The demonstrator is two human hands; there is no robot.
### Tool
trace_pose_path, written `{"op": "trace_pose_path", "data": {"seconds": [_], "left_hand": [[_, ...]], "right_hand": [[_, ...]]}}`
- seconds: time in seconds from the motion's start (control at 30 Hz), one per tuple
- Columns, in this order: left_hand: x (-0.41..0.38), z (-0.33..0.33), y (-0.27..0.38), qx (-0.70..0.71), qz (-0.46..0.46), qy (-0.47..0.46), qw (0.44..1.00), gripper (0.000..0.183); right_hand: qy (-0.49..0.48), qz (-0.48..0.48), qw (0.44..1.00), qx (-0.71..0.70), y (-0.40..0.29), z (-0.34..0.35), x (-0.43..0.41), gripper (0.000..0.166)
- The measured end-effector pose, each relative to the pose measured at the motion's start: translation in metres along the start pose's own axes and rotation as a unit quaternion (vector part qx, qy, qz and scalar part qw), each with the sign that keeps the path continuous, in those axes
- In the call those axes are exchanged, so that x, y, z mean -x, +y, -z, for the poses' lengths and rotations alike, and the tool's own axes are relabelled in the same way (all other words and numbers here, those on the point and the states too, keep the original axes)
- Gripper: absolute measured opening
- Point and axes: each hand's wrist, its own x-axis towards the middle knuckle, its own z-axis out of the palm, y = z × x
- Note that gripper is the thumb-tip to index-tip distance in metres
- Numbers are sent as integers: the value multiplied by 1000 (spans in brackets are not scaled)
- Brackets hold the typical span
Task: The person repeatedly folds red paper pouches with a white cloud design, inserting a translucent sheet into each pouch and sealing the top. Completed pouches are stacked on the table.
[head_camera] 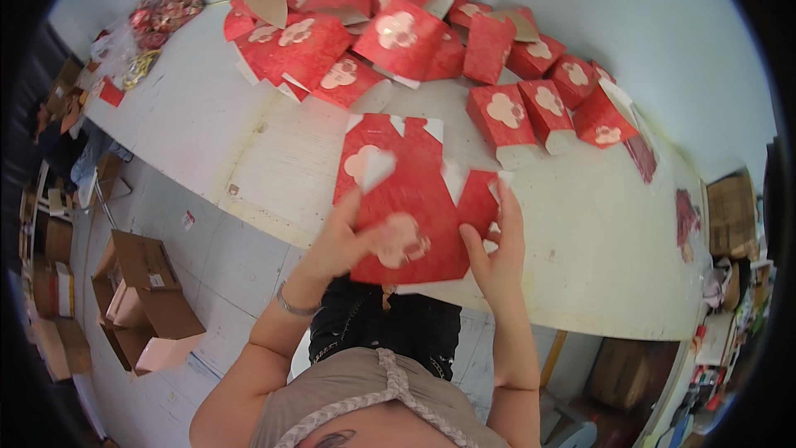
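Observation:
A flat, unfolded red card box blank (410,199) with pale flower-shaped patches lies in front of me, its lower end at the table's near edge. White undersides show at its notched flaps. My left hand (342,236) grips the blank's left side, thumb over the red face; motion blurs the fingers. Beside those fingertips is a blurred white patch, perhaps a turned flap. On the other side my right hand (500,242) holds the narrow right panel, thumb in front and fingers at its outer edge. Farther back, folded red card boxes (395,37) lie in a heap.
The pale table (597,249) curves around me, with a wall behind. Several red boxes (500,112) stand at the right of the heap. Plastic-bagged items (165,9) sit far left. An open cardboard carton (146,305) rests on the floor; another person (62,137) is at the left.

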Motion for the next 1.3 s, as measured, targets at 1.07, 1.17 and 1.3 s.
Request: {"op": "trace_pose_path", "data": {"seconds": [1.07, 1.17, 1.3], "left_hand": [[67, -6, -34, 149, 141, 62, 977, 45], [66, -5, -48, -27, 24, 39, 999, 39], [72, -5, -16, -112, 126, -59, 984, 33]], "right_hand": [[55, -355, 742, -566, -32, -31, 92, 45], [64, -304, 835, -455, -28, -37, 104, 41], [16, -297, 863, -409, -16, -38, 111, 40]]}}
